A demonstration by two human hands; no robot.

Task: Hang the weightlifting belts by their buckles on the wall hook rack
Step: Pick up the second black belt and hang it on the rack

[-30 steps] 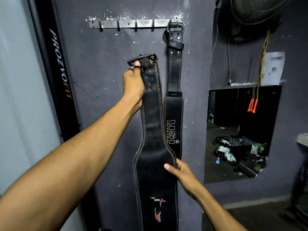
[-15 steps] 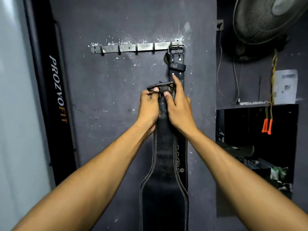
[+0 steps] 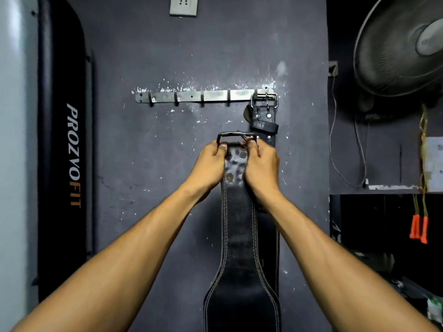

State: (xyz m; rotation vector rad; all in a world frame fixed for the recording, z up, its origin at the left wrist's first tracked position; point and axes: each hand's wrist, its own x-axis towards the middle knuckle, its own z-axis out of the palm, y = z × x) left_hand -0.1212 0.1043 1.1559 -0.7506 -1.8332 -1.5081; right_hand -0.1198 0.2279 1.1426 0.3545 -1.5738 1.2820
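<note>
A metal hook rack (image 3: 191, 96) is fixed on the dark wall. One black belt (image 3: 266, 125) hangs by its silver buckle from the rightmost hook. I hold a second black leather belt (image 3: 238, 236) upright in front of the wall, just below the rack. My left hand (image 3: 208, 166) and my right hand (image 3: 262, 166) grip its top end on either side, fingers at its dark buckle (image 3: 236, 136). The buckle sits well under the hooks, touching none. The held belt's lower part runs out of view.
A black PROZVOFIT pad (image 3: 69, 154) stands against the wall at left. A wall fan (image 3: 402, 44) is at upper right, above a dark recess with orange-handled ropes (image 3: 418, 226). A socket (image 3: 183, 6) sits high on the wall.
My right hand came up from the belt's wide middle to its top end. Both hands now grip beside the buckle, which has turned flat toward the wall.
</note>
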